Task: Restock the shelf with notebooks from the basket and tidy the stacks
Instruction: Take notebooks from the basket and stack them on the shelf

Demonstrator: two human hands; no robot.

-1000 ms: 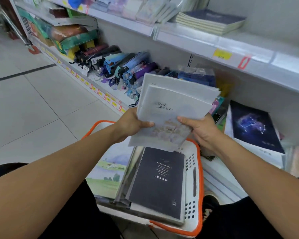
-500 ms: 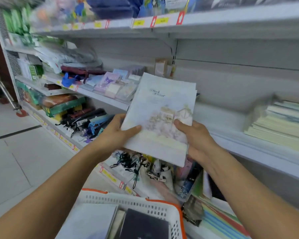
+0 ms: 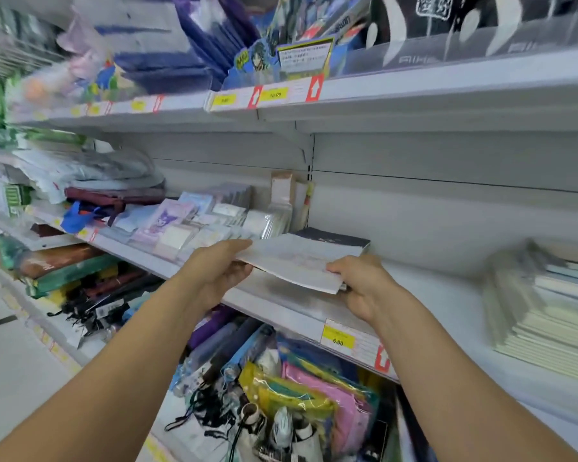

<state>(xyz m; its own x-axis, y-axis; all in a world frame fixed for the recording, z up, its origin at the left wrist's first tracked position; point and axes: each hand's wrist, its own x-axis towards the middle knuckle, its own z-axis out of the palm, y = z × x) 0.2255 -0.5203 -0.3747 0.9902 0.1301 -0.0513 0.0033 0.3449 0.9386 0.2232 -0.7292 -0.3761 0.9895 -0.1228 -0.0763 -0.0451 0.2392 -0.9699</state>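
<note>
Left hand [image 3: 219,273]: thumb on top, fingers curled beneath, gripping the left edge of a small stack of pale notebooks [image 3: 297,261]. Right hand [image 3: 361,288]: fingers curled round the near right corner of the same stack, gripping it. The stack is held nearly flat, slightly tilted, over the front part of the middle shelf [image 3: 424,295]; its far end lies against or on a dark-covered notebook [image 3: 334,235] that sits on the shelf close to the back panel. Whether the stack's underside touches the shelf board cannot be told.

Just left of the held stack: small wrapped packs of stationery [image 3: 197,225] on the same shelf. Well to the right: a taller pile of pale notebooks [image 3: 548,315], blurred, with bare shelf between it and the hands. On the shelf's front edge, below the right hand: a yellow price label [image 3: 337,338]. Beneath the shelf: folded umbrellas [image 3: 227,348] and coloured plastic pouches [image 3: 314,391]. On the upper shelf [image 3: 447,91]: dark blue goods and printed display cards, partly blurred.
</note>
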